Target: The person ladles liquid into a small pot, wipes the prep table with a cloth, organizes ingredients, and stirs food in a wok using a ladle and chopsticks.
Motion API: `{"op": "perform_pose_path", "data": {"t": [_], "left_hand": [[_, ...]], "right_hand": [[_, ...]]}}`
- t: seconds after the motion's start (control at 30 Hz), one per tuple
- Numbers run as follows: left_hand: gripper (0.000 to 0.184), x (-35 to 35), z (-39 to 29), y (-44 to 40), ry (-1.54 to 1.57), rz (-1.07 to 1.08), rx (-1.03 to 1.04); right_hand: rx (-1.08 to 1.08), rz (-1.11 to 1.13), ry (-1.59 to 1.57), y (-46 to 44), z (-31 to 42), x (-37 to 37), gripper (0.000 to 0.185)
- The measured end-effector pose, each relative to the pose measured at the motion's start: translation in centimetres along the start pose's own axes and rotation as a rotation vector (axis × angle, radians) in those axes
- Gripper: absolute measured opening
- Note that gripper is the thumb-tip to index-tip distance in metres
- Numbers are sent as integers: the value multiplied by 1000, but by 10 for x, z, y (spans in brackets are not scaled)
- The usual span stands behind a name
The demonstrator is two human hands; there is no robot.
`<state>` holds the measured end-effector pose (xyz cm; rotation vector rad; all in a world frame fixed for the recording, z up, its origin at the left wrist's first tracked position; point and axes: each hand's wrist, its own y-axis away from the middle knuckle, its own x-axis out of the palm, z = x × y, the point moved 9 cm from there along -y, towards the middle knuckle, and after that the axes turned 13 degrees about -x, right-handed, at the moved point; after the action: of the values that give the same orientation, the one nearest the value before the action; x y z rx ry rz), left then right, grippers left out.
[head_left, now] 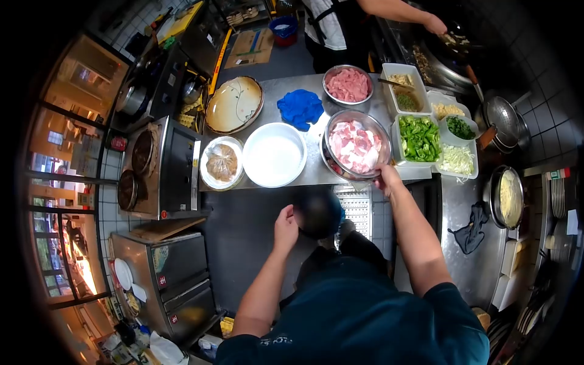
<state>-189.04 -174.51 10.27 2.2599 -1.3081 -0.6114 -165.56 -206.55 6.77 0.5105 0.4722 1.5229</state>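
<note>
My right hand (388,179) grips the near right rim of a metal bowl (331,155) on the steel counter (313,184). Pieces of pink and white raw meat (354,146) fill that bowl. My left hand (285,229) hangs in front of the counter, fingers loosely bent and apart, with nothing seen in it. A dark, blurred round patch (317,212) lies beside its fingertips; what it is I cannot make out. Left of the meat stands a white round tub (275,155). Beside the tub, a bowl holds a plastic bag of brownish food (221,162).
A large patterned dish (235,104), a crumpled blue cloth or bag (300,109) and a second bowl of meat (348,84) sit farther back. Chopped green peppers (418,139) and shredded cabbage (456,159) fill containers at right. A co-worker's hand (435,25) reaches over a pan.
</note>
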Motion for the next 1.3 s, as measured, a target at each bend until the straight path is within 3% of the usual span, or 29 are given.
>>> {"op": "perform_pose_path", "data": {"t": [0.07, 0.17, 0.4, 0.7, 0.93, 1.13, 1.3], "left_hand": [[45, -20, 9, -7, -13, -52, -6], [44, -36, 17, -1, 78, -97, -63], [48, -34, 51, -3, 295, -131, -242], [61, -47, 5, -91, 577, -318, -218], [33, -50, -9, -128, 552, -323, -233], [32, -51, -38, -105, 502, -264, -175], [28, -117, -85, -91, 534, -276, -59]], "right_hand": [[58, 105, -5, -8, -6, 3, 20], [14, 64, -46, -5, 8, 0, 21], [-89, 20, -147, 2, 35, 7, 44], [-23, 46, -211, 8, 27, -1, 42], [-34, 56, -196, 59, 36, -29, 43], [-67, 79, -141, 110, 44, -34, 42], [-49, 81, -188, 144, 27, -3, 48]]}}
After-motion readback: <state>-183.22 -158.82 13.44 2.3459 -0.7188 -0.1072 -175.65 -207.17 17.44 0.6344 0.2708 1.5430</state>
